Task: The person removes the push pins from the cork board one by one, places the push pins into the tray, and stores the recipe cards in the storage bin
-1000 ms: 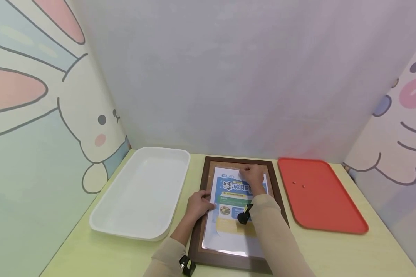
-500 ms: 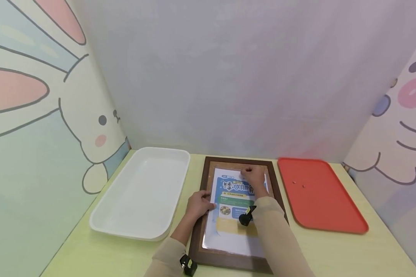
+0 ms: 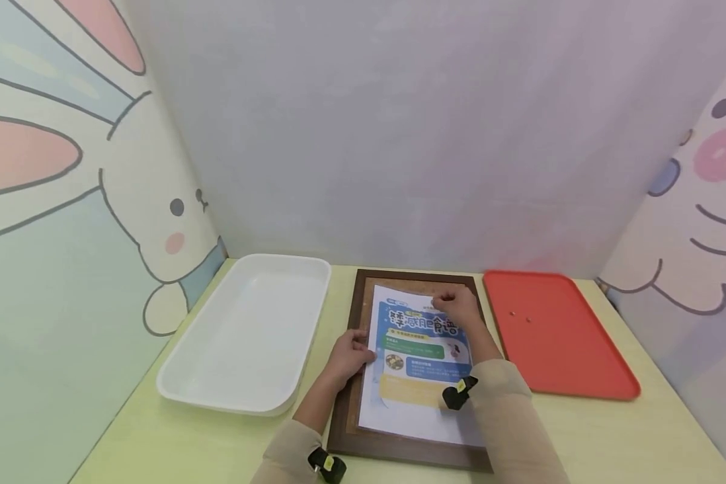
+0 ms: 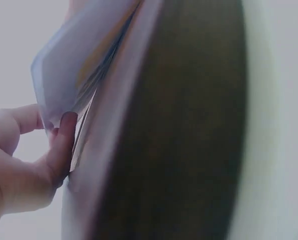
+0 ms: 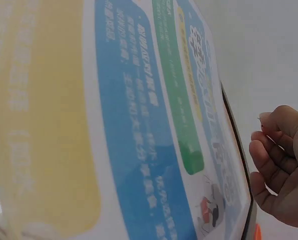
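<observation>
A laminated-looking poster (image 3: 411,417) with blue, green and yellow panels lies over a brown-framed corkboard (image 3: 363,306). At the poster's left edge, my left hand (image 3: 347,356) pinches the sheet between thumb and finger. The left wrist view shows the sheet's edge (image 4: 58,100) bent up from the board, with the thumb against it. My right hand (image 3: 460,308) is over the poster's upper right. In the right wrist view its thumb and forefinger pinch a small pin (image 5: 259,119), only its thin tip showing, apart from the poster's surface.
A deep white tray (image 3: 178,386) stands left of the board. To the right lies a red tray (image 3: 571,363) with two small metallic pins (image 3: 512,313) on it. A grey-lilac wall (image 3: 399,134) closes the back, with cartoon-printed walls at both sides.
My right hand has moved to the right along the poster's top, uncovering more of its title. The poster's lower edge has shifted slightly right. My left hand stays at the left edge.
</observation>
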A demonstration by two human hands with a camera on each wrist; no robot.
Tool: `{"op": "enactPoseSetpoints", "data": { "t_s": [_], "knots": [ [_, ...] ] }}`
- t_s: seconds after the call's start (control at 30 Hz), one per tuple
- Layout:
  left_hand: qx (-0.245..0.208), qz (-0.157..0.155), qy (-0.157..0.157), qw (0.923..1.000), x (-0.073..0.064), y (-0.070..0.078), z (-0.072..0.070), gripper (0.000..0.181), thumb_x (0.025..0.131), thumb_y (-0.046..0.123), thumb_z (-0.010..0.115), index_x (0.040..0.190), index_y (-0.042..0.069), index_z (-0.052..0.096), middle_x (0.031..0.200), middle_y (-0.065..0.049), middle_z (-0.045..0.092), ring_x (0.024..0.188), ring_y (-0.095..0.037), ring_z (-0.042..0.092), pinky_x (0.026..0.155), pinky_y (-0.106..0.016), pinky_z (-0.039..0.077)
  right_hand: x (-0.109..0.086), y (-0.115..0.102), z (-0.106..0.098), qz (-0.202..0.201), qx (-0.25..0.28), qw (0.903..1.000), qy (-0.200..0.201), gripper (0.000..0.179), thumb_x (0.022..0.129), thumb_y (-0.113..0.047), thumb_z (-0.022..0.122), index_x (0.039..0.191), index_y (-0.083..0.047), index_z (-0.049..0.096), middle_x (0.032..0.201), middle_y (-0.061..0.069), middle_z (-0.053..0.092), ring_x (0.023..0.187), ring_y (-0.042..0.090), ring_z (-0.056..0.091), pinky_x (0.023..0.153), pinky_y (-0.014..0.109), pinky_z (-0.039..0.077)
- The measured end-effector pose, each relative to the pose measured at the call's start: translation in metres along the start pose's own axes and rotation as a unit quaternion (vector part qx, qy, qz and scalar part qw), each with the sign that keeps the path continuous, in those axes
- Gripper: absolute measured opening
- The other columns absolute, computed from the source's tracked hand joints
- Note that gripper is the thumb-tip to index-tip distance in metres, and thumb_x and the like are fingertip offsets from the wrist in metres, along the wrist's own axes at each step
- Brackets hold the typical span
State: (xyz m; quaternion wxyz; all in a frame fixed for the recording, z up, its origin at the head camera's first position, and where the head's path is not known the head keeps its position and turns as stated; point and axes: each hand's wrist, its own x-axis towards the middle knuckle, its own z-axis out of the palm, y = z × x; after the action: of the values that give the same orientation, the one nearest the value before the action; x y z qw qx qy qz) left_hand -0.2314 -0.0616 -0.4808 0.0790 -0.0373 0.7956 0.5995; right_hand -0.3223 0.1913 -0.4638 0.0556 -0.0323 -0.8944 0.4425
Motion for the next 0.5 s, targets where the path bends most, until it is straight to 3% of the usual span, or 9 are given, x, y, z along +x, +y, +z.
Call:
{"op": "enactPoseSetpoints", "data": {
  "t_s": [0.13, 0.3, 0.43, 0.5],
  "knots": [
    [-0.009, 0.000, -0.025, 0.9996, -0.002, -0.003, 0.002, 0.049, 0.077, 0.001, 0.065, 0.123, -0.001, 0.049, 0.082, -0.010, 0.055, 0.067, -0.019, 0.056, 0.050, -0.027, 0.047, -0.007, 0.002, -0.013, 0.002, -0.009, 0.9999, -0.007, 0.014, 0.084, -0.016, 0.067, 0.088, -0.003, 0.068, 0.084, 0.010, 0.062, 0.077, 0.025, 0.054, 0.067, 0.034, 0.045],
    [-0.033, 0.017, -0.068, 0.9970, -0.007, -0.001, 0.002, 0.055, 0.078, -0.003, 0.060, 0.129, 0.003, 0.042, 0.087, -0.013, 0.057, 0.071, -0.022, 0.060, 0.054, -0.032, 0.050, -0.020, 0.009, -0.029, -0.006, 0.010, 0.9999, 0.005, 0.011, 0.084, -0.017, 0.067, 0.087, -0.006, 0.067, 0.083, 0.009, 0.062, 0.076, 0.025, 0.053, 0.057, 0.044, 0.046],
    [-0.042, 0.041, -0.064, 0.9962, -0.010, 0.002, 0.002, 0.057, 0.078, -0.006, 0.057, 0.132, 0.003, 0.040, 0.087, -0.012, 0.059, 0.073, -0.022, 0.060, 0.061, -0.033, 0.049, -0.031, 0.013, -0.044, -0.040, 0.016, 0.9991, -0.001, 0.011, 0.083, -0.015, 0.069, 0.086, -0.004, 0.068, 0.081, 0.009, 0.062, 0.072, 0.024, 0.053, 0.055, 0.041, 0.046],
    [-0.049, 0.053, -0.054, 0.9960, -0.010, 0.004, 0.002, 0.057, 0.078, -0.006, 0.056, 0.132, 0.003, 0.041, 0.085, -0.011, 0.060, 0.072, -0.022, 0.060, 0.062, -0.033, 0.048, -0.036, 0.011, -0.052, -0.055, 0.009, 0.9984, -0.012, 0.013, 0.084, -0.013, 0.068, 0.088, 0.000, 0.068, 0.082, 0.011, 0.063, 0.072, 0.024, 0.053, 0.056, 0.033, 0.045]
  ]
}}
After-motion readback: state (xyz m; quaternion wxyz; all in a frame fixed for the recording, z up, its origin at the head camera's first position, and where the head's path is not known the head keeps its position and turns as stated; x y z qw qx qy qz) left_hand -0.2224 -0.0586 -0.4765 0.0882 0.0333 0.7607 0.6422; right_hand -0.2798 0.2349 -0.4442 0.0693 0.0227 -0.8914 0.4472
